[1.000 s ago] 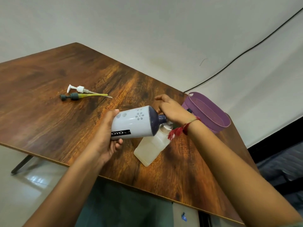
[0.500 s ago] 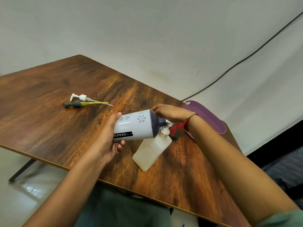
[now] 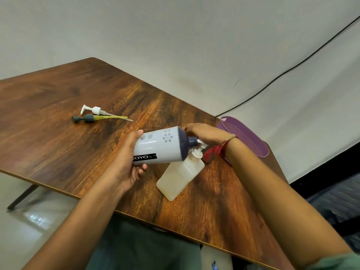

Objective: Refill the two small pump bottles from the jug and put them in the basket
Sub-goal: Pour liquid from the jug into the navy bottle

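Note:
My left hand grips the base of a white bottle with a dark navy shoulder and an "OYO" label. It lies on its side in the air, neck pointing right. Its neck sits just above the mouth of a translucent rectangular bottle that stands on the table. My right hand is closed where the two necks meet, with a small white piece under its fingers. Behind my right wrist, at the table's right edge, is the purple basket. No liquid stream is visible.
A white pump head and a dark pump head with a yellow tube lie side by side on the wooden table, far left of the bottles. A black cable runs along the wall behind.
The view has shifted a little. The white bottle stays tilted over the translucent bottle, and both hands keep their grips.

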